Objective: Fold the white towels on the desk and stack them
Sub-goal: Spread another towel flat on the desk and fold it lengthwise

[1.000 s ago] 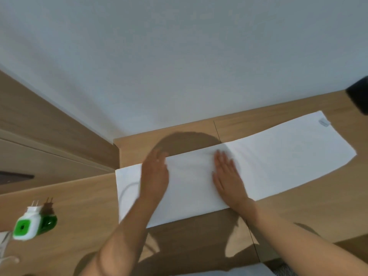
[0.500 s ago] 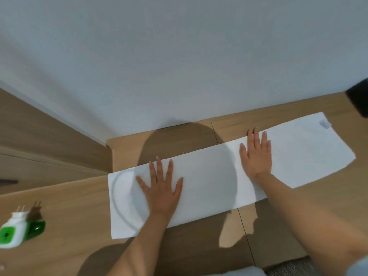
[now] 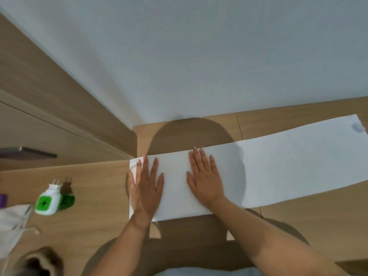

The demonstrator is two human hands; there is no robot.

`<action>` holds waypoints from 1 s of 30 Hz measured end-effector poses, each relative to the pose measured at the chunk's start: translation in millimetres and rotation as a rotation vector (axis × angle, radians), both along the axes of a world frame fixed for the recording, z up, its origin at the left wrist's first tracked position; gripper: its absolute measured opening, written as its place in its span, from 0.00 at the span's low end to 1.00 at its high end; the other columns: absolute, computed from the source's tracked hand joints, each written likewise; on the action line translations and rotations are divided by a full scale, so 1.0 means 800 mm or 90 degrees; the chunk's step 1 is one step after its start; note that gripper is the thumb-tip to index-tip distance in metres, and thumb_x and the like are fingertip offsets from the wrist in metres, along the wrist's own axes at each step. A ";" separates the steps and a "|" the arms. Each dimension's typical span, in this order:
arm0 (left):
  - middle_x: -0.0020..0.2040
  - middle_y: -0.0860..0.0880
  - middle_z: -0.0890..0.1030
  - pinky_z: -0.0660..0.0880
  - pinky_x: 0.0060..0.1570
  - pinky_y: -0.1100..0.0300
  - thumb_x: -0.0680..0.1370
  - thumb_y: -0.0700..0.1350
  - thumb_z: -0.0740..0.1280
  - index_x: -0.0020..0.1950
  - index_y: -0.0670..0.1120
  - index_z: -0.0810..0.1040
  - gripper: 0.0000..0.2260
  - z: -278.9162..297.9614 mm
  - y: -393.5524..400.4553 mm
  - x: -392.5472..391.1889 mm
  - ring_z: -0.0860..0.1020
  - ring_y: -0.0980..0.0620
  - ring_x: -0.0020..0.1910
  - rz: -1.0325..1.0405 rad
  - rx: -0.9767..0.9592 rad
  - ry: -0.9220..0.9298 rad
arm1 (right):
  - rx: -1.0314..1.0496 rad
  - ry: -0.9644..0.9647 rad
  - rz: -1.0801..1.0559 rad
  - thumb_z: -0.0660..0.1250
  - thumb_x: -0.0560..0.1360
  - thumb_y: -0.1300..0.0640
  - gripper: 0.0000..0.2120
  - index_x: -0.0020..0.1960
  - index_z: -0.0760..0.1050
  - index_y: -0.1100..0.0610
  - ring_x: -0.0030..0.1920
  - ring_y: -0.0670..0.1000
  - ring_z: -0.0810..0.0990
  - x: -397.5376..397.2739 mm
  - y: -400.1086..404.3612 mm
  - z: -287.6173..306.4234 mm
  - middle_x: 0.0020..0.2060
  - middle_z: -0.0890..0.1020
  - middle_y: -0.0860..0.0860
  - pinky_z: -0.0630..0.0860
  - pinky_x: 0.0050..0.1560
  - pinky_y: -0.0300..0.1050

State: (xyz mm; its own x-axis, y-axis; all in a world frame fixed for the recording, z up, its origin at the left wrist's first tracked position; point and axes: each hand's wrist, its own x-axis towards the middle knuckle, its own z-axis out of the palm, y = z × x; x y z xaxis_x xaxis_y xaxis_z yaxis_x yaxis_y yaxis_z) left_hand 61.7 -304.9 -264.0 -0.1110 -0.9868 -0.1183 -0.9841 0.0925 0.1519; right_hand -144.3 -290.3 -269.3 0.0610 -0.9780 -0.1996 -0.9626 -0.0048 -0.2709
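A long white towel [image 3: 278, 166] lies flat on the wooden desk [image 3: 89, 186], folded into a narrow strip running from the centre to the right edge of view, with a small label at its far right corner. My left hand [image 3: 146, 186] presses flat on the towel's left end, fingers straight and spread. My right hand [image 3: 205, 176] lies flat on the towel just to the right of it, fingers straight.
A white and green plug-in device [image 3: 49, 198] lies on the desk at the left. Pale cloth [image 3: 12, 226] and a fuzzy brown object [image 3: 37, 263] sit at the lower left corner. A white wall [image 3: 199, 56] rises behind the desk.
My left hand slid left to the towel's end. My right hand moved left from the towel's right half to its left half. The view shifted.
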 end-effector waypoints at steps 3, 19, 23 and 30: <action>0.79 0.45 0.60 0.56 0.73 0.43 0.82 0.56 0.48 0.79 0.49 0.61 0.26 0.001 0.004 0.015 0.57 0.43 0.78 0.029 0.026 0.017 | 0.004 0.007 -0.002 0.45 0.81 0.45 0.31 0.80 0.45 0.56 0.78 0.51 0.42 0.001 -0.001 -0.002 0.79 0.47 0.51 0.43 0.77 0.53; 0.60 0.44 0.80 0.73 0.59 0.52 0.83 0.50 0.59 0.68 0.43 0.73 0.17 0.068 0.052 0.066 0.77 0.44 0.58 0.546 0.256 0.513 | -0.006 -0.244 -0.026 0.61 0.80 0.58 0.17 0.68 0.73 0.56 0.75 0.54 0.61 0.010 0.019 0.055 0.74 0.65 0.53 0.55 0.75 0.46; 0.67 0.42 0.76 0.71 0.65 0.50 0.85 0.56 0.51 0.71 0.43 0.71 0.23 0.085 0.042 0.054 0.75 0.43 0.64 0.543 0.427 0.586 | 0.074 -0.295 -0.020 0.61 0.80 0.58 0.13 0.63 0.77 0.54 0.70 0.51 0.68 0.026 0.065 0.068 0.69 0.72 0.49 0.61 0.72 0.43; 0.67 0.41 0.76 0.72 0.65 0.44 0.83 0.59 0.52 0.72 0.45 0.70 0.25 0.099 0.064 0.017 0.75 0.41 0.64 0.619 0.402 0.750 | 0.199 -0.262 0.074 0.57 0.81 0.53 0.22 0.75 0.62 0.47 0.78 0.46 0.46 0.022 0.106 0.067 0.78 0.49 0.42 0.43 0.77 0.44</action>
State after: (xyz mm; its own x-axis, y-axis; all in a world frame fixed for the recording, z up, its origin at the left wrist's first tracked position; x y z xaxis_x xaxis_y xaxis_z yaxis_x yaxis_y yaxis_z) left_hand 75.2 -253.6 -185.2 0.1666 -0.5675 -0.8063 0.0433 -0.8127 0.5810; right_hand -126.4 -205.8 -215.7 0.2999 -0.8578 -0.4174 -0.7739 0.0370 -0.6322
